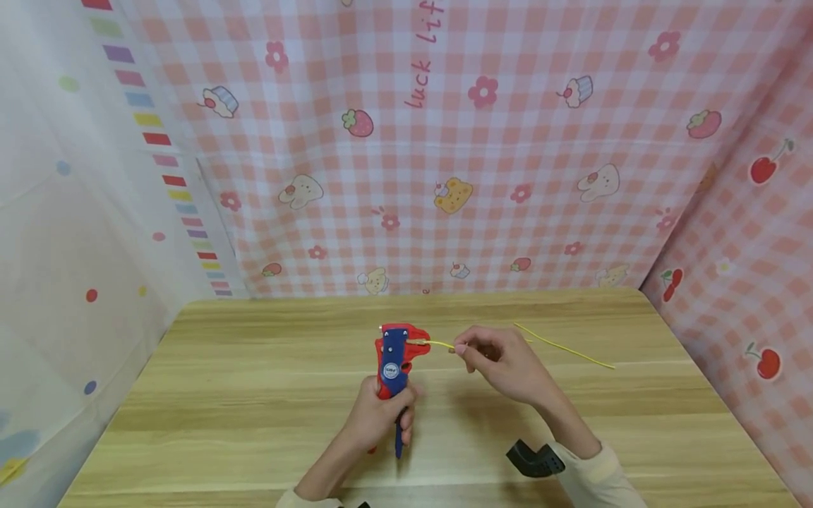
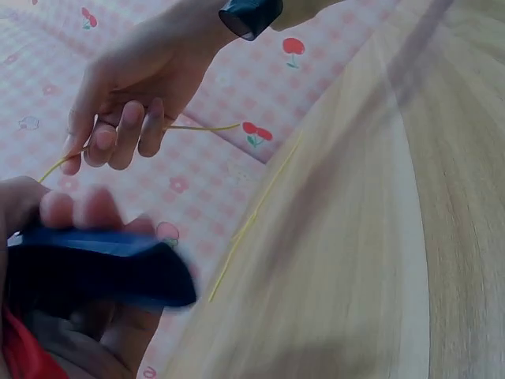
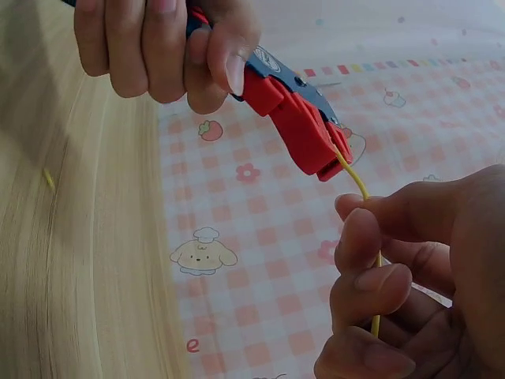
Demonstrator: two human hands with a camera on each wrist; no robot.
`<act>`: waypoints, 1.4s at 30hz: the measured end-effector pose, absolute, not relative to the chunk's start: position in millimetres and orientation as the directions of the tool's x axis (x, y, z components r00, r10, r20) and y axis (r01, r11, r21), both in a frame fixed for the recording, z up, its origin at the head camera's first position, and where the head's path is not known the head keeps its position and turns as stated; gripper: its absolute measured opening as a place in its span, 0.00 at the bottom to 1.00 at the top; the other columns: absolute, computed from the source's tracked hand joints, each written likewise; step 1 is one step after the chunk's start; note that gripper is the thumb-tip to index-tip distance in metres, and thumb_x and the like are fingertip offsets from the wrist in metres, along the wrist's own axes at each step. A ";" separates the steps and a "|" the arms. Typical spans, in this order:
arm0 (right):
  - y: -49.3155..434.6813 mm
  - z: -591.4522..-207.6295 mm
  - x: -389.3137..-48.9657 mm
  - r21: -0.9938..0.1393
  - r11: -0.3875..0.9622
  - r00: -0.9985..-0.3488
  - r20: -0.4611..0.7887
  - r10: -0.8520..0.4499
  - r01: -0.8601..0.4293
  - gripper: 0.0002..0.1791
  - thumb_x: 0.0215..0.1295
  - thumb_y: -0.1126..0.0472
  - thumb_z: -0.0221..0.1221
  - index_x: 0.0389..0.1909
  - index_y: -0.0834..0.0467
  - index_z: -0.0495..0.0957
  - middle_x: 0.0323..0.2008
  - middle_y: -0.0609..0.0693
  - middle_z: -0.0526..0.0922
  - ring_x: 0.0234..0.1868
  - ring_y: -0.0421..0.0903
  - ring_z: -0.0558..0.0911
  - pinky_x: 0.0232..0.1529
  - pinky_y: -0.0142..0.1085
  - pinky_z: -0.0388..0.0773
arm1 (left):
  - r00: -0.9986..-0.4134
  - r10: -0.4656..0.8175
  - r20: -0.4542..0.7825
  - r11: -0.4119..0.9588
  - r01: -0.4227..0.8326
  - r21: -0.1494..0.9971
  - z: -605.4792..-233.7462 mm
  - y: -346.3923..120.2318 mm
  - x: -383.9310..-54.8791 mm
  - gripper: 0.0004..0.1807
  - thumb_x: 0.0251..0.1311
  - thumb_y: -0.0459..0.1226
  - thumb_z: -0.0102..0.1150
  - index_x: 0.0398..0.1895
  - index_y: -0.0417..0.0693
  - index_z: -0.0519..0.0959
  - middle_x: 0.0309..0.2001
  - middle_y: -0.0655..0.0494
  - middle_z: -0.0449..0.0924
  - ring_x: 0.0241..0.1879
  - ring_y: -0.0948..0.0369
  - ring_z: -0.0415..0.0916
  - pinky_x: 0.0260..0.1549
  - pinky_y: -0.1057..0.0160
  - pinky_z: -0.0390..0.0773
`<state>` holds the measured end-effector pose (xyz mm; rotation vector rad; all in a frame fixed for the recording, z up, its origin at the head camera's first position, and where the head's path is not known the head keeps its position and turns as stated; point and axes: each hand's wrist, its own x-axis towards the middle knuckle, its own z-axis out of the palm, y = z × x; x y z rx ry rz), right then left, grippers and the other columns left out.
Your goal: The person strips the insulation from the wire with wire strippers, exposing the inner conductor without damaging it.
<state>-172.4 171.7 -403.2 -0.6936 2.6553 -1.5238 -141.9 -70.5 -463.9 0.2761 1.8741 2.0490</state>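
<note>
My left hand (image 1: 386, 415) grips the handles of a red and blue wire stripper (image 1: 394, 353), its head standing above the tabletop. Between thumb and forefinger, my right hand (image 1: 508, 365) pinches a thin yellow wire (image 3: 359, 183). One end of that wire runs into the red front of the stripper's head (image 3: 304, 130); the tip inside is hidden. The wire's other end passes behind the curled right fingers and sticks out beyond them, as the left wrist view shows. Dark blue handle ends (image 2: 102, 268) jut from the left fist.
A second yellow wire (image 1: 565, 346) lies on the wooden table (image 1: 267, 395), right of my right hand. Pink checked cloth (image 1: 413, 155) hangs behind the table's far edge and along its right side. White dotted cloth (image 1: 95, 240) hangs at the left.
</note>
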 end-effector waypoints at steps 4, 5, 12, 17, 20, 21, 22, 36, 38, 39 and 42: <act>172.7 -402.4 -172.2 -0.822 0.433 -0.903 0.207 -0.376 -0.369 0.07 0.75 0.56 0.60 0.37 0.48 0.85 0.21 0.44 0.78 0.17 0.35 0.65 0.17 0.29 0.60 | -0.899 0.429 -0.087 -0.086 -0.136 0.987 -464.4 -71.1 -142.8 0.20 0.70 0.41 0.62 0.39 0.29 0.73 0.20 0.58 0.81 0.20 0.60 0.83 0.30 0.59 0.88; 172.8 -402.2 -172.3 -0.822 0.434 -0.903 0.208 -0.376 -0.370 0.07 0.75 0.56 0.60 0.37 0.48 0.85 0.21 0.44 0.78 0.17 0.35 0.65 0.17 0.29 0.60 | -0.895 0.439 -0.081 -0.091 -0.134 0.987 -464.7 -71.1 -143.1 0.20 0.70 0.42 0.62 0.40 0.29 0.73 0.21 0.58 0.82 0.21 0.60 0.84 0.31 0.58 0.88; 174.7 -401.2 -172.8 -0.822 0.440 -0.908 0.203 -0.366 -0.361 0.06 0.75 0.56 0.60 0.39 0.49 0.85 0.22 0.48 0.79 0.18 0.36 0.67 0.18 0.29 0.63 | -0.893 0.443 -0.077 -0.098 -0.133 0.986 -468.3 -75.3 -146.1 0.13 0.72 0.38 0.60 0.44 0.34 0.74 0.24 0.56 0.84 0.24 0.59 0.86 0.35 0.55 0.89; 177.1 -400.3 -173.2 -0.824 0.456 -0.918 0.177 -0.355 -0.335 0.06 0.75 0.56 0.59 0.39 0.48 0.85 0.23 0.48 0.80 0.19 0.36 0.68 0.20 0.29 0.64 | -0.894 0.442 -0.074 -0.112 -0.137 0.984 -468.6 -81.4 -150.2 0.17 0.73 0.37 0.58 0.49 0.27 0.71 0.25 0.56 0.84 0.26 0.58 0.87 0.38 0.54 0.89; 177.3 -400.7 -173.5 -0.824 0.464 -0.921 0.165 -0.353 -0.325 0.06 0.75 0.56 0.60 0.40 0.48 0.85 0.23 0.49 0.80 0.19 0.36 0.68 0.20 0.29 0.64 | -0.894 0.443 -0.069 -0.127 -0.139 0.982 -468.2 -84.7 -151.5 0.16 0.73 0.38 0.59 0.49 0.30 0.72 0.26 0.56 0.85 0.26 0.58 0.87 0.38 0.55 0.89; 177.5 -401.0 -173.6 -0.825 0.464 -0.922 0.163 -0.352 -0.323 0.06 0.75 0.56 0.59 0.40 0.48 0.85 0.23 0.50 0.80 0.19 0.36 0.68 0.20 0.29 0.63 | -0.893 0.444 -0.067 -0.133 -0.139 0.981 -468.2 -85.6 -152.0 0.14 0.72 0.38 0.59 0.48 0.33 0.73 0.26 0.56 0.85 0.26 0.58 0.87 0.38 0.56 0.89; 177.6 -401.4 -173.9 -0.825 0.465 -0.922 0.162 -0.352 -0.322 0.06 0.75 0.56 0.60 0.40 0.48 0.85 0.24 0.52 0.81 0.19 0.36 0.68 0.21 0.29 0.63 | -0.893 0.446 -0.062 -0.136 -0.136 0.981 -468.3 -86.3 -152.6 0.13 0.72 0.38 0.60 0.47 0.35 0.74 0.26 0.56 0.85 0.26 0.58 0.88 0.38 0.56 0.89; 179.9 -411.3 -181.3 -0.826 0.463 -0.920 0.154 -0.361 -0.320 0.06 0.75 0.57 0.59 0.40 0.49 0.84 0.23 0.46 0.80 0.18 0.36 0.66 0.19 0.28 0.62 | -0.903 0.421 -0.088 -0.123 -0.153 0.981 -469.5 -95.0 -157.8 0.20 0.71 0.44 0.61 0.52 0.36 0.71 0.27 0.55 0.86 0.28 0.57 0.89 0.37 0.60 0.88; 180.7 -412.4 -181.9 -0.826 0.465 -0.919 0.151 -0.363 -0.319 0.06 0.75 0.57 0.59 0.40 0.49 0.84 0.23 0.47 0.80 0.18 0.36 0.66 0.19 0.28 0.61 | -0.902 0.422 -0.085 -0.128 -0.152 0.980 -470.1 -95.9 -158.8 0.20 0.71 0.44 0.61 0.52 0.36 0.71 0.27 0.55 0.86 0.28 0.57 0.89 0.38 0.60 0.88; 181.2 -413.1 -182.3 -0.824 0.469 -0.920 0.150 -0.362 -0.319 0.06 0.75 0.57 0.59 0.40 0.49 0.85 0.23 0.47 0.80 0.18 0.36 0.66 0.19 0.28 0.61 | -0.902 0.425 -0.081 -0.131 -0.149 0.980 -470.3 -96.2 -159.3 0.19 0.72 0.43 0.60 0.51 0.36 0.71 0.27 0.55 0.86 0.28 0.57 0.89 0.38 0.59 0.89; 181.7 -415.9 -183.5 -0.822 0.477 -0.924 0.142 -0.356 -0.311 0.06 0.75 0.57 0.59 0.40 0.50 0.85 0.23 0.48 0.80 0.17 0.36 0.66 0.18 0.28 0.61 | -0.899 0.432 -0.066 -0.141 -0.140 0.980 -471.0 -98.4 -160.2 0.15 0.73 0.42 0.59 0.48 0.38 0.73 0.27 0.55 0.86 0.27 0.58 0.89 0.38 0.58 0.89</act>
